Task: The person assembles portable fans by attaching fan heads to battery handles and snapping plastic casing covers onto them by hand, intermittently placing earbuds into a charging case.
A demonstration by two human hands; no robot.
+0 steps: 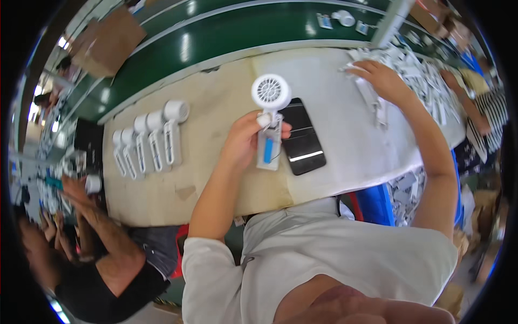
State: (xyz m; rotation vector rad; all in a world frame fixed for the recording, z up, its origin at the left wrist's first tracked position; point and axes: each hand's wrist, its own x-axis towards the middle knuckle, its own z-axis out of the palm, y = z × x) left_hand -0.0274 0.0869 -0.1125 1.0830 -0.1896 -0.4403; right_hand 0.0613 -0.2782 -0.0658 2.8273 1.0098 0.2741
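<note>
My left hand [244, 137] is closed around a small white handheld fan [271, 93], with its round grille upward. The fan's handle is uncovered, and a blue battery [268, 150] shows inside it. My right hand [384, 82] reaches to the near-left edge of a heap of long white plastic pieces [418, 75]. Its fingers are bent down on a white plastic piece [349, 68], and the fingertips are partly hidden. Below that hand, more long white pieces [372, 102] lie on the table. A black smartphone [303, 137] lies just right of the fan.
Several white fans [156, 137] stand in a row on the table's left. A green conveyor [216, 32] runs behind, carrying a few fan parts [343, 18]. Co-workers sit at left [108, 264] and right [480, 116]. A blue bin [377, 204] of parts stands under the front edge.
</note>
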